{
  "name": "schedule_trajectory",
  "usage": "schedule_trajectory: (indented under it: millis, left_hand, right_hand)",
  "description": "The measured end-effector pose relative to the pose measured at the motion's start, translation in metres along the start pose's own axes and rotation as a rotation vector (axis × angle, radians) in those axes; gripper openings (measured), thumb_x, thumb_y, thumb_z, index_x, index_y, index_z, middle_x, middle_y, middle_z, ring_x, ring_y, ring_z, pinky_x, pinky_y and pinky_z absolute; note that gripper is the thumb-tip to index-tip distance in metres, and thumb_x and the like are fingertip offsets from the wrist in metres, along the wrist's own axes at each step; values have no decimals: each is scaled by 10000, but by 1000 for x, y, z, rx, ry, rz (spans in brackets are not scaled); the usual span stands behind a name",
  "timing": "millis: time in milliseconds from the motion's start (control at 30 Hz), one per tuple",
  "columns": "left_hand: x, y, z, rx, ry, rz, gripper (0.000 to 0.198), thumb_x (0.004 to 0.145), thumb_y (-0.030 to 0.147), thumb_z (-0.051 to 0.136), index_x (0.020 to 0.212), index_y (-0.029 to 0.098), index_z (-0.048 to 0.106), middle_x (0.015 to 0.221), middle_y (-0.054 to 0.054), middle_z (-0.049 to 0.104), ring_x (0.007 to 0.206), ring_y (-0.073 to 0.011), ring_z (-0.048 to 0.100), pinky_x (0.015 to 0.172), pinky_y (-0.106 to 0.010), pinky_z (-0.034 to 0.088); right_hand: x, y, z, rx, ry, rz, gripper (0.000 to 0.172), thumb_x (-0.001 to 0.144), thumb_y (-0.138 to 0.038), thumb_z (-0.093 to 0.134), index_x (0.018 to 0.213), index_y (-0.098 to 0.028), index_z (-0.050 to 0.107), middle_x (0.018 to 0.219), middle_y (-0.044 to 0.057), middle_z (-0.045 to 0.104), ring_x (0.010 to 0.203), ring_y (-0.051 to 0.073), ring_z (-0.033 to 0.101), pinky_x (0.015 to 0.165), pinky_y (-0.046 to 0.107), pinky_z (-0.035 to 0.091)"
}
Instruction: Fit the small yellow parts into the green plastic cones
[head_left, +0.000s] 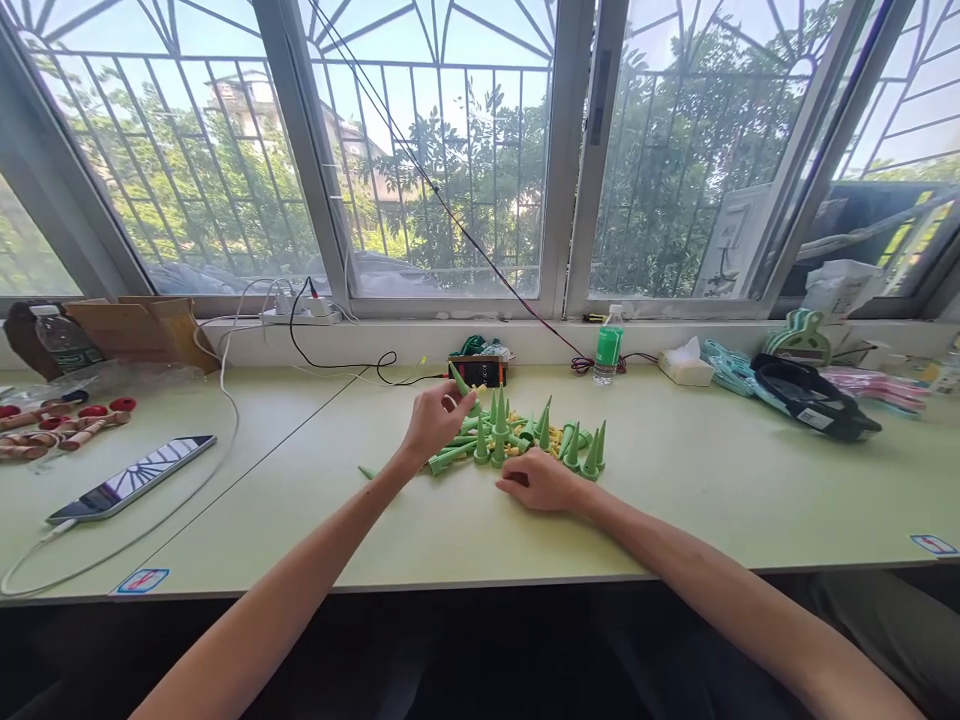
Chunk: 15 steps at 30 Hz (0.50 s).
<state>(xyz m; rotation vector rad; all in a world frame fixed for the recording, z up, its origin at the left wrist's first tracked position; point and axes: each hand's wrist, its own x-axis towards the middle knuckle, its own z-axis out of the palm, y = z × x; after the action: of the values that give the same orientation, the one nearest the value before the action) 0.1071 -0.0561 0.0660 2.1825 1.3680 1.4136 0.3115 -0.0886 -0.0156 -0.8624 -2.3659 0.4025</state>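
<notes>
My left hand (435,420) is raised at the left side of a pile of green plastic parts, its fingers pinched on a green cone-shaped spike (457,379) that points up and left. On the table in front of the pile rests my right hand (544,482), its fingers curled closed; whatever they hold, if anything, is hidden. Several green spikes (499,425) stand upright on their round bases, and others lie on their sides. Small yellow pieces (555,440) are mixed in among them. One loose green spike (367,472) lies apart, beside my left forearm.
Behind the pile a phone-like device (487,372) leans with its screen lit. A bottle with a green label (608,345), a tissue box (686,363) and a black cap-like item (814,395) stand right. Left are a charging phone (133,478) and wooden pieces with red balls (75,425).
</notes>
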Motion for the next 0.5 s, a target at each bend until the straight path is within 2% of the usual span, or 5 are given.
schedule_trajectory:
  millis: [167, 400, 500]
  left_hand:
    - [8, 1, 11, 113, -35, 65, 314, 826, 428, 600, 666, 159, 589, 628, 2, 590, 531, -103, 479, 556, -246, 367]
    - [4, -6, 13, 160, -189, 84, 334, 829, 439, 583, 645, 159, 579, 616, 6, 585, 557, -111, 478, 559, -243, 355]
    - [1, -10, 15, 183, -220, 99, 325, 827, 425, 571, 641, 159, 586, 618, 2, 590, 572, -118, 480, 565, -244, 353]
  right_hand:
    - [0, -1, 0, -28, -6, 0, 249, 882, -223, 610, 642, -165, 575, 538, -47, 473, 499, 76, 353, 533, 225, 278]
    - [1, -5, -2, -53, -8, -13, 228, 869, -202, 612, 647, -165, 580, 555, -39, 500, 516, 76, 362, 544, 222, 278]
    - [1, -7, -3, -66, -14, -6, 224, 861, -194, 616, 642, -166, 583, 553, -38, 497, 513, 78, 353, 537, 225, 274]
